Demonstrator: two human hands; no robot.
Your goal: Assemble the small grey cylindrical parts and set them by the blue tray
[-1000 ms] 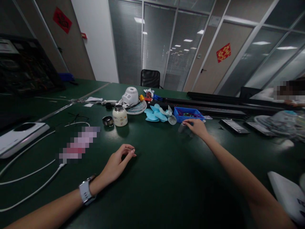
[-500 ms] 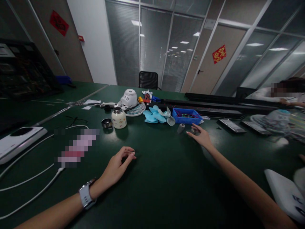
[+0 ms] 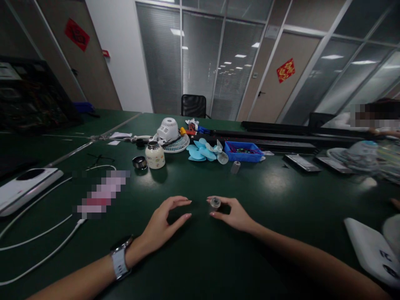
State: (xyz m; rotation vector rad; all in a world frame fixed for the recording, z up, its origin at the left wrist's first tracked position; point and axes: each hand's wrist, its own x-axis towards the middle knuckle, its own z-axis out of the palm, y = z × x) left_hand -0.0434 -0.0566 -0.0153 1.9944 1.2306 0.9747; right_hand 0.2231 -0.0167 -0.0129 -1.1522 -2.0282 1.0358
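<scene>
Head view. Landmark: blue tray (image 3: 245, 156), one, loose small parts inside, too tangled to count. Small grey cylinders: two. First, the held cylinder (image 3: 215, 203), on the near side of the tray and left of it, pinched between thumb and fingers of the right hand (image 3: 239, 214); whether its base touches the table (image 3: 203, 258) cannot be told. Second, the standing cylinder (image 3: 235, 167), just in front of the tray, between it and the right hand. Left hand (image 3: 159, 223), farther left and nearer than the tray: fingers parted, thumb apart, facing the held cylinder.

Around the tray: light-blue fan blades (image 3: 201, 151) just left, count unclear; beyond them leftward, one cream bottle (image 3: 155, 157), one dark cup-like piece (image 3: 139, 163) beside it, one white fan body (image 3: 168, 130). Right of the tray: two flat devices (image 3: 302, 163). Long black bars (image 3: 281, 137) behind and to the right, count uncertain.
</scene>
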